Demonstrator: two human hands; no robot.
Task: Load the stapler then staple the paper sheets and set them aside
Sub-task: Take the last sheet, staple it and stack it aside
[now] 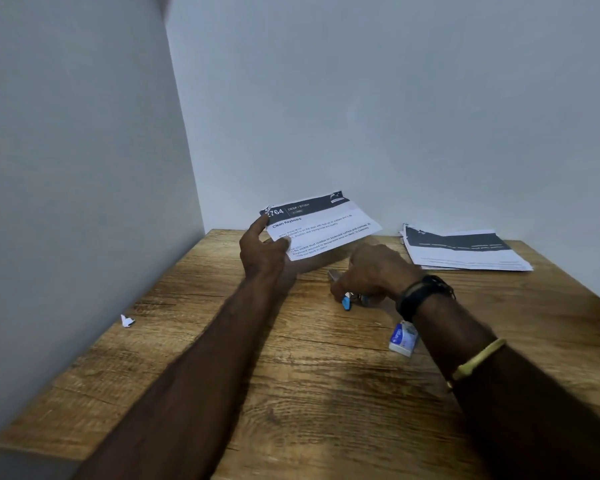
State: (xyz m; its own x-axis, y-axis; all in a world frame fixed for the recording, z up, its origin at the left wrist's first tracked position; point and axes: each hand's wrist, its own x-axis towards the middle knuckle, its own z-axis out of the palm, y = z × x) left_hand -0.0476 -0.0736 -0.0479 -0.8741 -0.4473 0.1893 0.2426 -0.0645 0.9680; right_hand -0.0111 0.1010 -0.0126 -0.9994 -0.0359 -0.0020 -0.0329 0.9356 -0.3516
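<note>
My left hand [262, 252] holds printed paper sheets [321, 225] with a dark header band by their left corner, lifted above the back of the wooden desk [291, 375]. Just right of it, my right hand [374, 271] is closed over a small stapler [349, 299] that rests on the desk; only its metal tip and blue end show beneath the fingers. A small blue and white staple box [403, 339] lies near my right wrist.
A stack of similar printed sheets [461, 252] lies at the back right of the desk. A torn scrap of paper [127, 321] sits near the left edge. Grey walls close in the desk on the left and behind.
</note>
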